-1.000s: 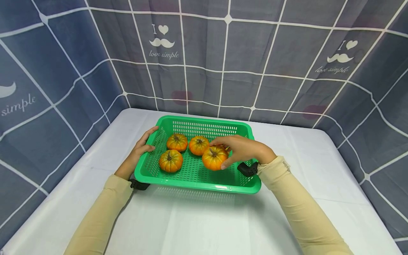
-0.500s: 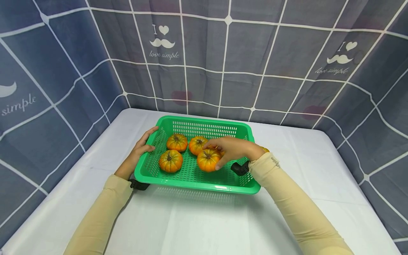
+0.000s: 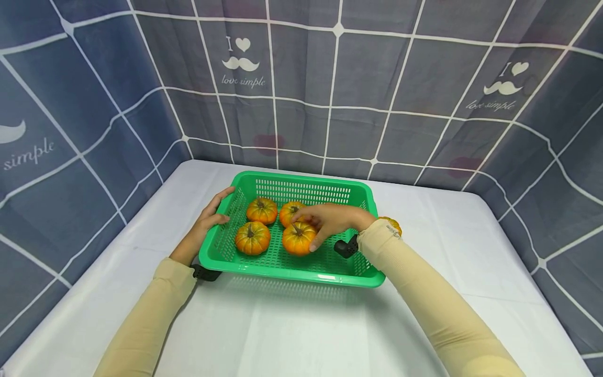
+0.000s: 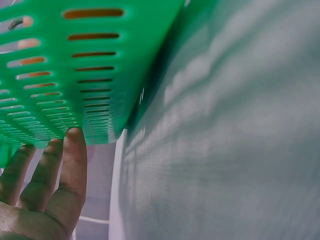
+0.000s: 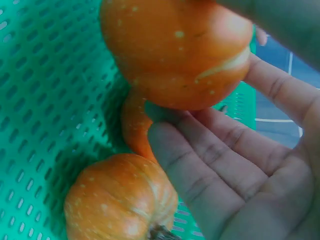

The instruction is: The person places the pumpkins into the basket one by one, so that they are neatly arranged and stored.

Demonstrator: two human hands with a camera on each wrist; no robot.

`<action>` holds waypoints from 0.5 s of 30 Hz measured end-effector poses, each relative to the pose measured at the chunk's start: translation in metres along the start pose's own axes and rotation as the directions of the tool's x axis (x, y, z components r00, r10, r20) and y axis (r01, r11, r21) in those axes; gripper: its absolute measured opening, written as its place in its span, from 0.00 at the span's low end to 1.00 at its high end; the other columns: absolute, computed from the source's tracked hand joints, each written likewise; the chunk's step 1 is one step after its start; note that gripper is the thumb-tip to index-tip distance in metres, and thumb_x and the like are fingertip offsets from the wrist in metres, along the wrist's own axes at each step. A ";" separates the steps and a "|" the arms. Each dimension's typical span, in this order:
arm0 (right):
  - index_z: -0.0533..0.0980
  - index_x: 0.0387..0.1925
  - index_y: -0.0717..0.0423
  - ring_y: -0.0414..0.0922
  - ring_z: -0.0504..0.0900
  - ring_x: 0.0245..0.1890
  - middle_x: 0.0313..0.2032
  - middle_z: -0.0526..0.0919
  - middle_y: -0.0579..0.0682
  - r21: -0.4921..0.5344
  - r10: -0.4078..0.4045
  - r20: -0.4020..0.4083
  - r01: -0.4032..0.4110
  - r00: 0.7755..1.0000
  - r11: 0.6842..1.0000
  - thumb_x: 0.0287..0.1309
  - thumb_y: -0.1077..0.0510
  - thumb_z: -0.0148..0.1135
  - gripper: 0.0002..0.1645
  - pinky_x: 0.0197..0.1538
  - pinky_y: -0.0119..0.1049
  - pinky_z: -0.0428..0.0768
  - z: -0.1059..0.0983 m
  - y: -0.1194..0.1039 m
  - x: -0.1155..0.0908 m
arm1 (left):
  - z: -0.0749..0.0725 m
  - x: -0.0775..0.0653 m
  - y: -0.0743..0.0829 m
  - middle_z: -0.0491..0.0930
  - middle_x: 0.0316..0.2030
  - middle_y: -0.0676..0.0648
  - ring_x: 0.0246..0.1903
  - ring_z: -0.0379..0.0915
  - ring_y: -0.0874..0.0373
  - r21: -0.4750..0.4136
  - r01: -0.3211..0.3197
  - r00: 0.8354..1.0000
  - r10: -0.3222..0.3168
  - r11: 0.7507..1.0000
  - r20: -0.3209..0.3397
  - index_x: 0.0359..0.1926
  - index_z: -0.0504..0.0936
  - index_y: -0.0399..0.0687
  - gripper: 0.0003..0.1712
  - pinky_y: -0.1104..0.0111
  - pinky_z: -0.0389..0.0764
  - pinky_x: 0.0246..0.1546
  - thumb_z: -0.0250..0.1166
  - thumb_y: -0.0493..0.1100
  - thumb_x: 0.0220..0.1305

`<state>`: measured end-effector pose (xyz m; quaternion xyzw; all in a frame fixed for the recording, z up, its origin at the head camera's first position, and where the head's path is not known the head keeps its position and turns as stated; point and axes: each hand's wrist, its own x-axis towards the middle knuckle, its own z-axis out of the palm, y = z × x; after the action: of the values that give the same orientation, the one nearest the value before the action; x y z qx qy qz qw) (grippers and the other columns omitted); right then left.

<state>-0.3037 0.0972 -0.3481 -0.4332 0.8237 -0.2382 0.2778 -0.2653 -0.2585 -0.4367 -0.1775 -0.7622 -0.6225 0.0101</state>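
Note:
A green slotted plastic basket (image 3: 292,275) holds several small orange pumpkins. At its left end my left hand (image 3: 209,215) holds the rim, thumb over the edge; in the left wrist view the straight fingers (image 4: 75,155) touch the outer wall. My right hand (image 3: 332,219) reaches over the basket's right side and grips one pumpkin (image 3: 298,242) between thumb and fingers, its stem upward. The right wrist view shows this pumpkin's smooth underside close up, with another pumpkin (image 5: 120,197) below the fingers and part of one more (image 5: 134,122) behind.
Two pumpkins sit in the basket's left half, a rear one (image 3: 261,210) and a front one (image 3: 252,238). Another pumpkin (image 3: 390,224) shows past the basket's right end, partly behind the sleeve. A white cloth covers the table (image 3: 292,335); grey checked curtains (image 3: 301,63) stand around it.
My right hand has moved left across the basket with its pumpkin. The pumpkin past the right end has come into view from behind the wrist. My left hand and the basket have stayed put.

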 end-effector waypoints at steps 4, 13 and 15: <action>0.72 0.76 0.56 0.52 0.78 0.63 0.73 0.74 0.57 0.012 0.043 -0.001 -0.043 0.999 0.999 0.60 0.57 0.82 0.45 0.70 0.48 0.75 0.003 0.002 0.007 | 0.000 0.000 -0.001 0.43 0.87 0.40 0.84 0.37 0.39 0.010 -0.004 1.000 0.004 1.000 -0.002 0.86 0.53 0.38 0.45 0.49 0.63 0.62 0.50 0.34 0.68; 0.73 0.75 0.53 0.58 0.77 0.69 0.74 0.74 0.58 0.002 0.104 0.003 -0.104 0.995 0.995 0.60 0.56 0.82 0.44 0.72 0.50 0.74 0.012 0.005 0.018 | -0.001 -0.001 0.001 0.44 0.87 0.41 0.82 0.43 0.39 -0.021 0.025 1.000 -0.024 0.999 0.013 0.87 0.51 0.41 0.46 0.52 0.59 0.70 0.49 0.33 0.68; 0.73 0.75 0.52 0.59 0.76 0.70 0.74 0.74 0.59 0.000 0.112 0.010 -0.112 0.994 0.994 0.60 0.57 0.82 0.44 0.71 0.50 0.74 0.015 0.006 0.020 | 0.000 -0.001 0.002 0.44 0.87 0.40 0.82 0.44 0.38 -0.026 0.020 1.000 -0.020 0.999 0.014 0.87 0.51 0.41 0.46 0.55 0.60 0.68 0.49 0.33 0.68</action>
<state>-0.3067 0.0809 -0.3679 -0.3875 0.8450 -0.2204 0.2952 -0.2641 -0.2586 -0.4355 -0.1742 -0.7558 -0.6312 -0.0038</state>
